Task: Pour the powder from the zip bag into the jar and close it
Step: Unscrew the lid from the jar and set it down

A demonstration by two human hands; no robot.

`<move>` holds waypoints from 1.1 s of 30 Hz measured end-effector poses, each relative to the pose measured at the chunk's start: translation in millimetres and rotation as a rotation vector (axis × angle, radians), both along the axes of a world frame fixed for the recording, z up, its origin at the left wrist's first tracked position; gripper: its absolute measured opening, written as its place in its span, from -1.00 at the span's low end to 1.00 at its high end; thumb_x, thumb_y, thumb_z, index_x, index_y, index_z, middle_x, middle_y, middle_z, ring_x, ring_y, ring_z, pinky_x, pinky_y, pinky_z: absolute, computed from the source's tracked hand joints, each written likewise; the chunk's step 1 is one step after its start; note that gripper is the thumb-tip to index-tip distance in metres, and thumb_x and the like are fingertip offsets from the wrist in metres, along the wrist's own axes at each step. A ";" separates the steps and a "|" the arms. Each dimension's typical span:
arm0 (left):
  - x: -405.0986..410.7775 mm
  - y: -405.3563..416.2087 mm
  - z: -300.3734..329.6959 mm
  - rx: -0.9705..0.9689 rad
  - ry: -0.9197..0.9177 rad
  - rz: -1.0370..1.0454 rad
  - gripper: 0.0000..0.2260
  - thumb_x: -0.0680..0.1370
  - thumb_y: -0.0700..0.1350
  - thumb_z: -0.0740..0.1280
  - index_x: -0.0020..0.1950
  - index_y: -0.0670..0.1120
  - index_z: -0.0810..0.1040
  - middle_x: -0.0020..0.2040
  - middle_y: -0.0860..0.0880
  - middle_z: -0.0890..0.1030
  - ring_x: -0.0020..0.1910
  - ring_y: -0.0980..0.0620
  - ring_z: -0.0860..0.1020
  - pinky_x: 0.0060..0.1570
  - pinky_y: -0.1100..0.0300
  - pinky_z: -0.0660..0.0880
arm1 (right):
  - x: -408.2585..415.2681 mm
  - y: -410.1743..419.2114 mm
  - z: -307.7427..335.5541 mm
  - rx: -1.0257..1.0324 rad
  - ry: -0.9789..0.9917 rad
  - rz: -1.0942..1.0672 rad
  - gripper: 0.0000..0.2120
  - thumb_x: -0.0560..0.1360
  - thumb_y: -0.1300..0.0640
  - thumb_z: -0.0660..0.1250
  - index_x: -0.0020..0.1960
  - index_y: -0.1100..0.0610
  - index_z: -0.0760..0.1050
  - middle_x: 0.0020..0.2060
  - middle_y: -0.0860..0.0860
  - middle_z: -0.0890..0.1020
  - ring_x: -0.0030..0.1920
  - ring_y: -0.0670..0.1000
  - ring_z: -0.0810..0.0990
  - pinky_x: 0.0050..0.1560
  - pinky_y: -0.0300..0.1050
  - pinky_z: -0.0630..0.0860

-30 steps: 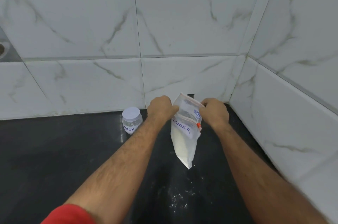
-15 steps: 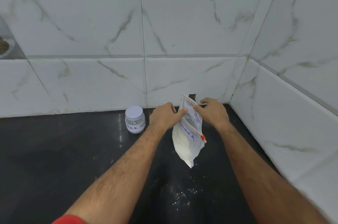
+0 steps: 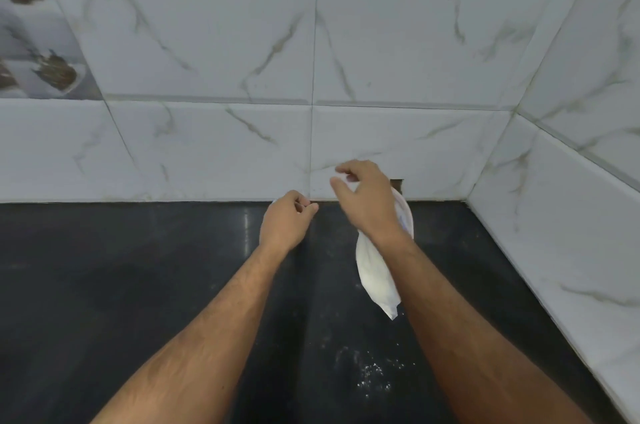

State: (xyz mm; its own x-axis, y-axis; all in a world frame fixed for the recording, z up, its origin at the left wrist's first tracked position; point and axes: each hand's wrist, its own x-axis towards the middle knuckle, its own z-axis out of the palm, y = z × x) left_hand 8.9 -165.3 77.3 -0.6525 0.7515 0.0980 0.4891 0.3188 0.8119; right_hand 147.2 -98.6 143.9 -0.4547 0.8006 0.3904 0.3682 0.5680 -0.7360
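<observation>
The zip bag (image 3: 377,278), clear with white powder in its lower half, hangs upright over the black counter (image 3: 138,285) near the back wall. My right hand (image 3: 363,205) covers the bag's top; its upper fingers are spread, and the grip is hidden behind the palm. My left hand (image 3: 287,222) is curled into a fist just left of it, over the spot where the white-lidded jar (image 3: 274,202) stands. Only a white sliver of the jar's lid shows at the knuckles; the rest of the jar is hidden.
Spilled powder (image 3: 374,375) speckles the counter in front of the bag. Marble-look tiled walls (image 3: 381,60) close the back and the right side, meeting in a corner at the back right. A small dark hole (image 3: 398,183) sits at the wall's base.
My left hand let go of the bag and moved left onto the jar, hiding it. My right hand now has the bag alone, shifted right, fingers spread.
</observation>
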 end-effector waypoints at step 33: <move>-105.0 6.1 -80.2 -0.119 -0.272 -0.105 -0.36 0.37 -0.07 0.59 0.40 0.00 0.46 0.22 0.04 0.61 0.17 0.02 0.59 0.20 0.08 0.54 | -89.4 73.1 -152.0 -0.726 -0.283 0.371 -0.35 0.45 0.21 0.50 0.46 0.03 0.32 0.32 -0.03 0.54 0.20 0.00 0.58 -0.07 -0.17 0.55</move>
State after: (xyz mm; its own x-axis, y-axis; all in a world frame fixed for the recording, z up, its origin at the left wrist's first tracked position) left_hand -96.1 -159.2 -2.9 -0.5611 0.8116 -0.1623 0.2942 0.3789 0.8774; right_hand 57.8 -25.5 -8.1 -0.7391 0.5886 -0.3277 0.4760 0.1122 -0.8722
